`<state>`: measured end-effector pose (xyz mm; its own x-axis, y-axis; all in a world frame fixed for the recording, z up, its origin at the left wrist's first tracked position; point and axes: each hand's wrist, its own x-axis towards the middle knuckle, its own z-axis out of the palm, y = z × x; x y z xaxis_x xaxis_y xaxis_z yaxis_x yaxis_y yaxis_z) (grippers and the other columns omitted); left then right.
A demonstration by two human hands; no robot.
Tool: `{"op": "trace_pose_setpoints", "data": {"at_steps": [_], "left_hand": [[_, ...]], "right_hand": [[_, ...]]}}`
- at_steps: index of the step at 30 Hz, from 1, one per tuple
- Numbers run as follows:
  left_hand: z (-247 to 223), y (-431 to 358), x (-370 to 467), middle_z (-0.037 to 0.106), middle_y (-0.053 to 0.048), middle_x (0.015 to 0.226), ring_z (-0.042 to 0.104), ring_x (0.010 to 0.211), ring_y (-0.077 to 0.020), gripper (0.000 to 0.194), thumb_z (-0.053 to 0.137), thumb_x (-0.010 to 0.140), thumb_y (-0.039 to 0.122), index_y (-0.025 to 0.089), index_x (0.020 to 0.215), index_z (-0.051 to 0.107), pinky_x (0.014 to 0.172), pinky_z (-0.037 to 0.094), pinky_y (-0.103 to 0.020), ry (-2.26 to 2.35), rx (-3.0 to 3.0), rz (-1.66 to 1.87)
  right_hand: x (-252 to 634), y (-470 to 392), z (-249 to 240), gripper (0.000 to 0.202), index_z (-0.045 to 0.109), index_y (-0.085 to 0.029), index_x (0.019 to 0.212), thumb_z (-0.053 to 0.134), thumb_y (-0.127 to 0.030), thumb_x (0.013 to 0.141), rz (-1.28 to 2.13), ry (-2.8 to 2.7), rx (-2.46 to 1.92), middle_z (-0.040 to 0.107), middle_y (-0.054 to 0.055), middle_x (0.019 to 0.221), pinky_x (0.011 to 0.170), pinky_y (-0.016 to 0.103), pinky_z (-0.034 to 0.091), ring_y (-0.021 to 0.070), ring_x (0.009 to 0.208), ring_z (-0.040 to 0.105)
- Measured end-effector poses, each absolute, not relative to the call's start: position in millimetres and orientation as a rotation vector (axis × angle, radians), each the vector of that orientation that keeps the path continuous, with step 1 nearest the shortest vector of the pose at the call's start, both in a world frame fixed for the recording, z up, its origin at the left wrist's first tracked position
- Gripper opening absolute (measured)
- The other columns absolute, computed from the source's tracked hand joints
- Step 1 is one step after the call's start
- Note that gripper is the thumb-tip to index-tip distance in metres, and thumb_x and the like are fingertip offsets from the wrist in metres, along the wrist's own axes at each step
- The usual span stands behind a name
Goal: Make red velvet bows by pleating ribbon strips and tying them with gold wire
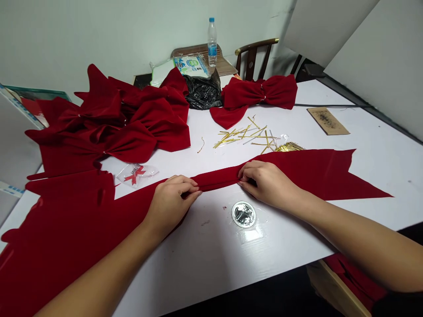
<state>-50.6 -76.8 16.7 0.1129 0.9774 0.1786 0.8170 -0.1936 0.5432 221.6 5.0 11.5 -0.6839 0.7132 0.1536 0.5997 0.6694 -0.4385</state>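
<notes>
A long strip of red cloth [317, 174] lies across the white table, gathered narrow in the middle and ending at the right in a notched, pointed tail. My left hand [173, 198] pinches the gathered part between thumb and fingers. Farther right, my right hand [266, 182] pinches the same cloth, its fingers closed on the folds. Between the hands the cloth is folded into a narrow band. Below it a round silvery object [243, 214] in clear wrapping lies on the table. Gold twist ties [231, 136] are scattered behind the cloth.
Red bows [132, 141] are piled at the left, with more bows [264, 94] at the back beside a black plastic bag [203, 91]. A water bottle [212, 44] stands behind. A brown card [328, 121] lies at the right, a small clear packet [137, 175] at the left.
</notes>
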Motion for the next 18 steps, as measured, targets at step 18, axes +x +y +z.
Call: {"op": "trace_pose_setpoints", "data": {"at_steps": [18], "left_hand": [[4.0,-77.3,-47.6,0.069,-0.005,0.09,0.06,0.084,-0.0216,0.019,0.051,0.102,0.023,0.019,0.102,0.069,0.074,0.049,-0.035,1.796,2.43,0.61]], "right_hand": [[222.7,6.9,13.1,0.01,0.066,-0.017,0.096,0.067,-0.011,0.088,0.56,-2.525,-1.17,0.071,0.003,0.088,0.064,0.024,0.039,0.0142,0.075,0.063]]}}
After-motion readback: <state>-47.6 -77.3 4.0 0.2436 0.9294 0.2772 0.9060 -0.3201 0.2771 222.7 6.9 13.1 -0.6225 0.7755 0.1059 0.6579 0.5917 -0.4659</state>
